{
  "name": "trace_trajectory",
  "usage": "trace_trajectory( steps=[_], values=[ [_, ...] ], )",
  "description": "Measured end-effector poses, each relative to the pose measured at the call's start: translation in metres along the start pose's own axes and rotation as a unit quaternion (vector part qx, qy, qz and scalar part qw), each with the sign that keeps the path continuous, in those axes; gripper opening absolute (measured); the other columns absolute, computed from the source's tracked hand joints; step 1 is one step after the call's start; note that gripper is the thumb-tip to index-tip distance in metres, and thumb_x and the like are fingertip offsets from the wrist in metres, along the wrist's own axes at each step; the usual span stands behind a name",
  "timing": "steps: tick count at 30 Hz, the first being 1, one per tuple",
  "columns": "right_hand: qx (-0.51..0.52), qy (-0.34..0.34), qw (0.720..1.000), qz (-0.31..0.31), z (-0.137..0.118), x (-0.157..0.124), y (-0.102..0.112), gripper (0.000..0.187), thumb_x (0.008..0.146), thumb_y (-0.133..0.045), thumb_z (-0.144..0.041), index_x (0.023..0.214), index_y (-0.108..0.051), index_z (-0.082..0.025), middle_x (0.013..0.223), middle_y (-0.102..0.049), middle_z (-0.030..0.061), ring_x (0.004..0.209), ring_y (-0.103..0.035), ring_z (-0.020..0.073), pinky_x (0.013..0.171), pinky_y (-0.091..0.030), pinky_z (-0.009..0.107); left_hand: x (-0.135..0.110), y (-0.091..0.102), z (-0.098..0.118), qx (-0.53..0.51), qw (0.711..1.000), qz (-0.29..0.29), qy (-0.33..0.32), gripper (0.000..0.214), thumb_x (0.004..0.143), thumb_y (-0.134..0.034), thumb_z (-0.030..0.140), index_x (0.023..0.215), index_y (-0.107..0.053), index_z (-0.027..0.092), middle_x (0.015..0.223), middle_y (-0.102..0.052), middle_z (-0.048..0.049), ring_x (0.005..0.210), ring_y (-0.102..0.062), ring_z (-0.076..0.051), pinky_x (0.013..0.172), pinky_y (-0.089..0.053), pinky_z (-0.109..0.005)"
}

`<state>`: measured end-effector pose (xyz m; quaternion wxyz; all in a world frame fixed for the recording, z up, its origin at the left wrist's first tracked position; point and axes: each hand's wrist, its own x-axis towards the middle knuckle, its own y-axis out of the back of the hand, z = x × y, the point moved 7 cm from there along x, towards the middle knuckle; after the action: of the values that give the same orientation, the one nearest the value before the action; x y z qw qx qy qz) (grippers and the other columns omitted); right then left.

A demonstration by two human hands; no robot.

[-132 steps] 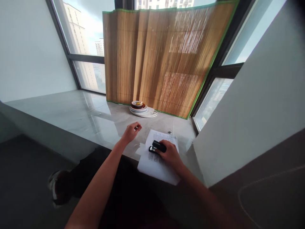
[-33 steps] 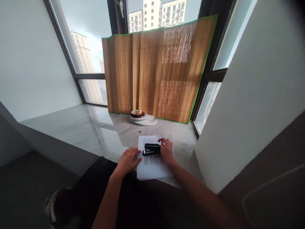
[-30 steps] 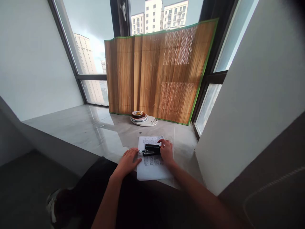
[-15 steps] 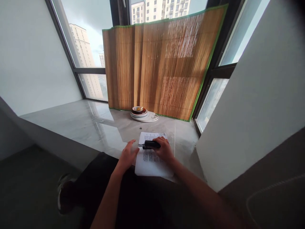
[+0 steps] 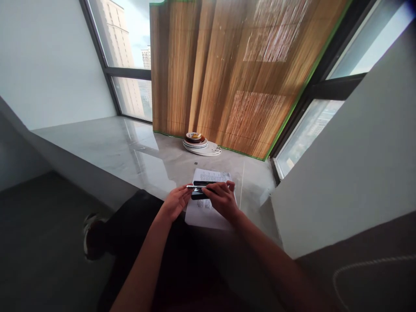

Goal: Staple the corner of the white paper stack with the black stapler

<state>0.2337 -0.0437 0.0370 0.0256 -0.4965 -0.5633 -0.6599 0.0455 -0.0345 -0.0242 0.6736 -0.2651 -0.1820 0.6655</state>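
Observation:
A black stapler point(image 5: 196, 191) is held just above a printed sheet of paper point(image 5: 208, 208) on the marble sill point(image 5: 130, 151). My right hand point(image 5: 221, 200) grips the stapler's body from the right, fingers wrapped over its top. My left hand point(image 5: 175, 203) is at the stapler's left end, its fingertips pinching the metal front. The stapler's jaw looks slightly parted, showing a silver strip.
A stack of plates with a small bowl point(image 5: 199, 143) stands farther back on the sill, in front of a bamboo blind point(image 5: 227, 78) leaning on the window. A white wall point(image 5: 351, 164) rises at the right. A shoe point(image 5: 91, 236) shows on the dark floor below.
The stapler has been lifted off the paper by my right hand. My left hand came off the sheet's edge and now pinches the stapler's front. The camera tilted down.

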Motion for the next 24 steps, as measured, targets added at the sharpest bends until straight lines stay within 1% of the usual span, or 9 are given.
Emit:
trace_trajectory(
  steps=[3,6,9,14,16,19,20,22,24],
  values=[
    [0.006,-0.024,1.0,0.015,0.005,0.0,0.004,0.038,0.103,-0.051,-0.016,0.118,-0.074,-0.042,0.117,-0.075,-0.0022,0.109,-0.062,0.0236,0.107,-0.026,0.049,0.001,0.0,0.0,-0.022,1.0,-0.004,-0.004,0.017,0.094,-0.065,0.012,0.107,-0.075,0.007,0.114,-0.077,-0.0164,0.11,-0.073,-0.02,0.107,-0.054,-0.03],
    [0.018,-0.02,1.0,-0.014,0.004,-0.001,0.001,0.036,0.104,-0.052,-0.017,0.117,-0.075,-0.042,0.119,-0.074,-0.0019,0.111,-0.062,0.023,0.108,-0.028,0.048,0.002,0.002,-0.002,-0.02,1.0,-0.004,-0.003,0.018,0.094,-0.066,0.013,0.108,-0.075,0.006,0.113,-0.077,-0.0168,0.107,-0.074,-0.02,0.107,-0.054,-0.03],
    [0.001,0.0,0.999,-0.032,-0.001,-0.002,-0.003,0.038,0.106,-0.048,-0.017,0.121,-0.073,-0.041,0.122,-0.074,-0.0022,0.113,-0.061,0.0218,0.107,-0.028,0.046,0.003,0.005,-0.003,-0.014,1.0,0.005,-0.004,0.017,0.093,-0.066,0.011,0.107,-0.076,0.008,0.112,-0.078,-0.0138,0.105,-0.074,-0.019,0.106,-0.055,-0.03],
    [0.009,-0.007,1.0,-0.001,-0.002,0.0,0.001,0.036,0.104,-0.051,-0.016,0.117,-0.074,-0.04,0.117,-0.075,-0.0016,0.108,-0.062,0.0229,0.106,-0.027,0.048,0.0,0.003,-0.001,-0.013,1.0,0.011,-0.002,0.017,0.093,-0.062,0.005,0.103,-0.075,0.009,0.11,-0.079,-0.0119,0.106,-0.075,-0.017,0.108,-0.055,-0.029],
    [0.025,-0.056,0.997,0.045,0.006,0.004,0.008,0.029,0.101,-0.056,-0.019,0.113,-0.075,-0.036,0.113,-0.075,0.0014,0.107,-0.062,0.0251,0.106,-0.029,0.049,0.0,0.002,0.0,-0.009,1.0,0.011,-0.005,0.017,0.095,-0.06,0.005,0.104,-0.074,0.008,0.112,-0.078,-0.0138,0.107,-0.075,-0.017,0.108,-0.054,-0.028],
    [0.057,-0.164,0.979,0.11,0.025,0.006,0.017,0.019,0.092,-0.069,-0.026,0.11,-0.073,-0.027,0.109,-0.073,0.0064,0.105,-0.063,0.0279,0.102,-0.037,0.048,0.001,0.006,0.006,0.002,0.998,0.033,-0.047,0.012,0.098,-0.063,0.014,0.106,-0.07,0.009,0.114,-0.077,-0.0164,0.11,-0.074,-0.02,0.108,-0.054,-0.032],
    [0.074,-0.195,0.971,0.114,0.031,0.006,0.016,0.02,0.088,-0.072,-0.028,0.108,-0.073,-0.026,0.107,-0.073,0.0065,0.102,-0.064,0.0277,0.099,-0.039,0.046,0.001,0.007,0.009,0.007,0.997,0.043,-0.065,0.013,0.098,-0.065,0.018,0.107,-0.068,0.01,0.113,-0.077,-0.0161,0.109,-0.075,-0.02,0.107,-0.055,-0.033],
    [0.107,-0.238,0.961,0.093,0.04,0.005,0.008,0.024,0.082,-0.078,-0.03,0.104,-0.072,-0.025,0.102,-0.073,0.0052,0.096,-0.066,0.0264,0.094,-0.044,0.043,-0.001,0.007,0.014,0.025,0.994,0.052,-0.096,0.02,0.096,-0.07,0.025,0.11,-0.066,0.012,0.111,-0.078,-0.0143,0.102,-0.076,-0.02,0.102,-0.058,-0.034],
    [0.119,-0.26,0.956,0.064,0.046,0.003,-0.001,0.024,0.079,-0.08,-0.029,0.101,-0.073,-0.025,0.1,-0.073,0.0043,0.095,-0.067,0.026,0.093,-0.045,0.042,-0.005,0.0,0.019,0.053,0.992,0.029,-0.113,0.031,0.093,-0.074,0.033,0.115,-0.063,0.014,0.111,-0.077,-0.013,0.093,-0.077,-0.019,0.089,-0.062,-0.032]
  ],
)
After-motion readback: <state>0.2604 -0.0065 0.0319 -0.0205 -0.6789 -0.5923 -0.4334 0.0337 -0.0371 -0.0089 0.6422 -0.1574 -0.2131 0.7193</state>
